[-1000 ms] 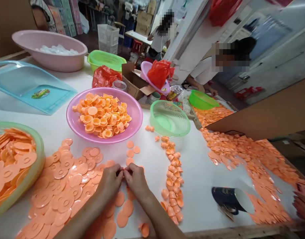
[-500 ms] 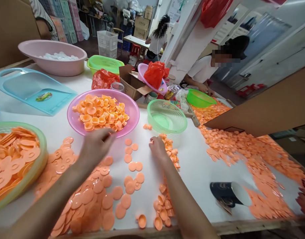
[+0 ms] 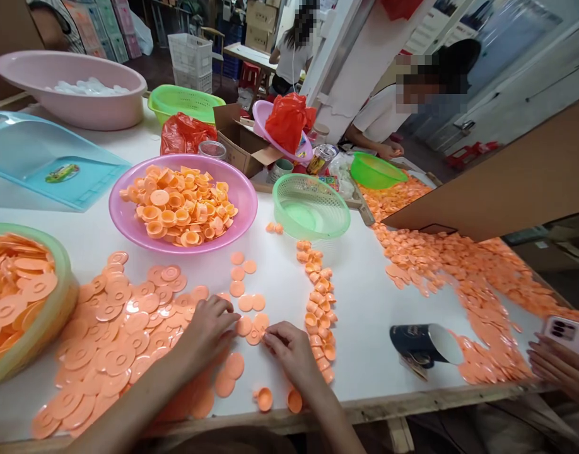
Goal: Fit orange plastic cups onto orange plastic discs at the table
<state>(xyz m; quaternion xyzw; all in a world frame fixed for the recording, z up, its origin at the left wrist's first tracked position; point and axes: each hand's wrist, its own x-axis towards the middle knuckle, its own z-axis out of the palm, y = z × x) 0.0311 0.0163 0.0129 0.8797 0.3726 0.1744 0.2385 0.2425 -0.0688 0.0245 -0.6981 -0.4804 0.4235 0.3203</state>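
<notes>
My left hand (image 3: 214, 325) is low over the white tabletop, its fingers curled and the thumb and index closed at the edge of a flat orange plastic disc (image 3: 243, 326). Just to the right, my right hand (image 3: 292, 353) pinches at the edge of another orange disc (image 3: 253, 336), which has a raised ring. Under and left of my left forearm spreads a heap of such discs (image 3: 114, 328). Small orange toy cups (image 3: 321, 302) run in a band beyond my right hand. More cups (image 3: 180, 205) fill a pink basin (image 3: 242, 217).
A green basket (image 3: 67, 302) of discs stands at left, near a blue scoop (image 3: 81, 170). A pale green basket (image 3: 313, 205) sits ahead. A dark mug (image 3: 412, 343) lies on its side at right. Someone's hand (image 3: 564, 366) holds a phone (image 3: 571, 334); another person works at the far side.
Both hands have come down and nearer to me, from the pink basin and the cup band to the discs between. The view has shifted slightly. A phone now shows at right.
</notes>
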